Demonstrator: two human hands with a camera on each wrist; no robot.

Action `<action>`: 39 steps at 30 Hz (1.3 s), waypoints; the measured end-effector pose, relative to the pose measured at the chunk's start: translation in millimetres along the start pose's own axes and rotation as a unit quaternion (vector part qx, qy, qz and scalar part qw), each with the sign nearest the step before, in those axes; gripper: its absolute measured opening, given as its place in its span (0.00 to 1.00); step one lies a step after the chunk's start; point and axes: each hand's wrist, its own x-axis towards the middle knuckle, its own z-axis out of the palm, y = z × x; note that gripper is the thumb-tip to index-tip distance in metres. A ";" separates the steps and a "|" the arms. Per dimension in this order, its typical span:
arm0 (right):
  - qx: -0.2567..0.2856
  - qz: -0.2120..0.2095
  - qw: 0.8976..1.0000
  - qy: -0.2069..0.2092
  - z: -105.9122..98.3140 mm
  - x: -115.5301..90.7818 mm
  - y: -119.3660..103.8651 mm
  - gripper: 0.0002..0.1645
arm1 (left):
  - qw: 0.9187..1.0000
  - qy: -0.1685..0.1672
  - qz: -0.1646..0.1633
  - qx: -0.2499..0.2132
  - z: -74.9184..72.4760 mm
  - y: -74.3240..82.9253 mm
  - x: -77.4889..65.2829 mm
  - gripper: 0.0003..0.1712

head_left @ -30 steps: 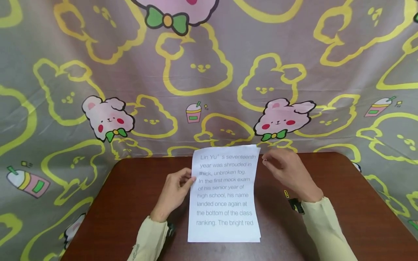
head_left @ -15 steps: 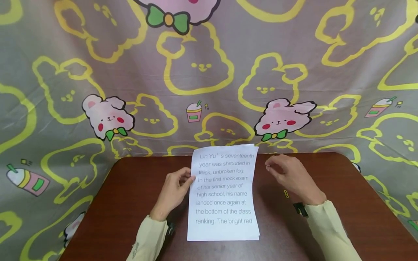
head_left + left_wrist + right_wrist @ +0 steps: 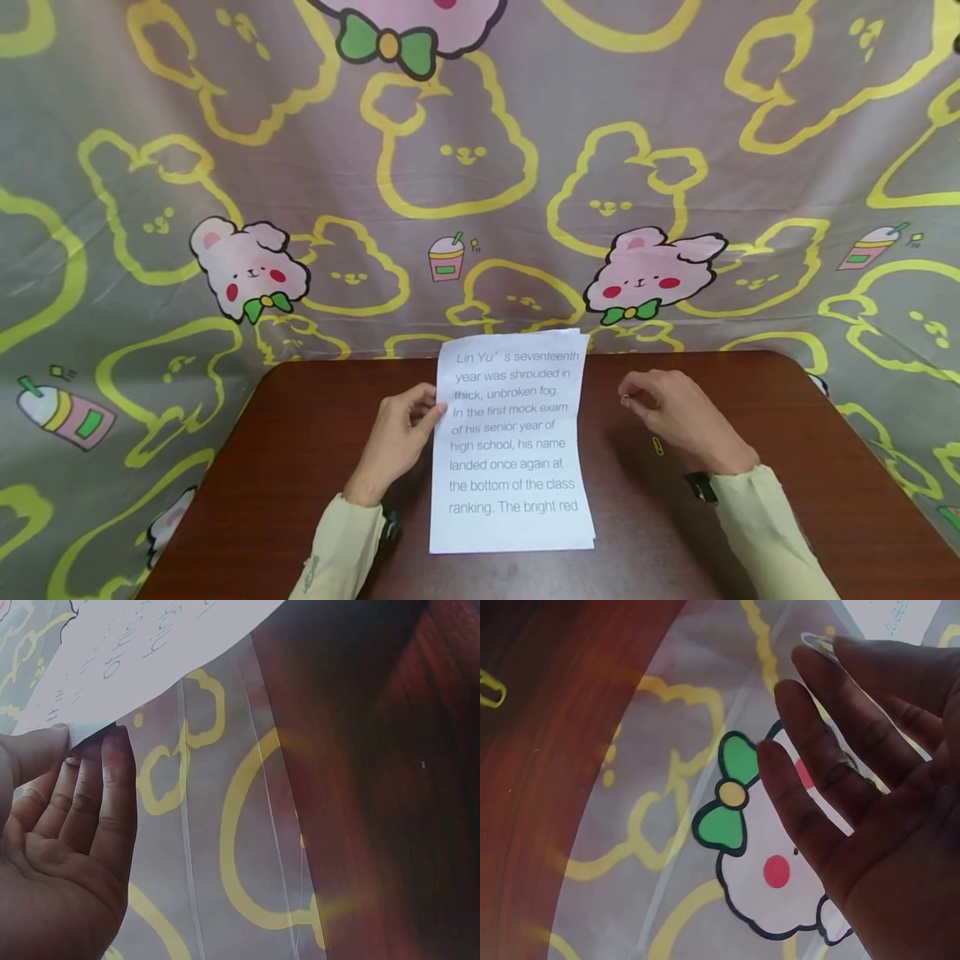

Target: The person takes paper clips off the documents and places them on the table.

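Note:
Printed paper sheets [image 3: 513,529], at least two stacked with slightly offset edges, stand tilted up at the middle of the table. My left hand [image 3: 396,437] pinches their left edge between thumb and fingers; the left wrist view shows the thumb on the front of the paper [image 3: 165,656]. To the right of the sheets, apart from them, is my right hand [image 3: 686,421]. Between its thumb and index fingertip it pinches a white paper clip [image 3: 808,637], whose loop sticks out in the right wrist view. A yellow paper clip [image 3: 657,446] lies on the table below that hand.
The brown table [image 3: 285,492] has rounded far corners. Behind it hangs a grey curtain [image 3: 495,292] with yellow bear outlines and pink rabbit heads. Both wrists carry dark straps under cream sleeves [image 3: 337,542].
My right hand has moved right and a little down, away from the sheets' upper right edge, with the white paper clip. The sheets have shifted slightly left; my left hand stays on their edge.

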 end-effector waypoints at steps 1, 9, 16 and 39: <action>0.001 0.001 1.000 -0.005 0.4 0.0 1.8 0.08 | 1.000 0.000 -0.001 -0.001 0.0 -0.2 0.1 0.03; 0.015 0.011 0.998 -0.061 2.2 -0.4 11.6 0.09 | 1.000 0.000 -0.006 0.006 0.1 -4.0 0.3 0.04; 0.019 0.026 0.995 -0.099 3.0 -1.2 14.3 0.08 | 1.000 -0.004 -0.013 0.008 0.7 -4.7 0.6 0.04; 0.077 0.054 0.982 -0.161 19.1 -2.4 19.2 0.10 | 0.998 -0.033 -0.050 0.021 6.6 -22.5 1.2 0.05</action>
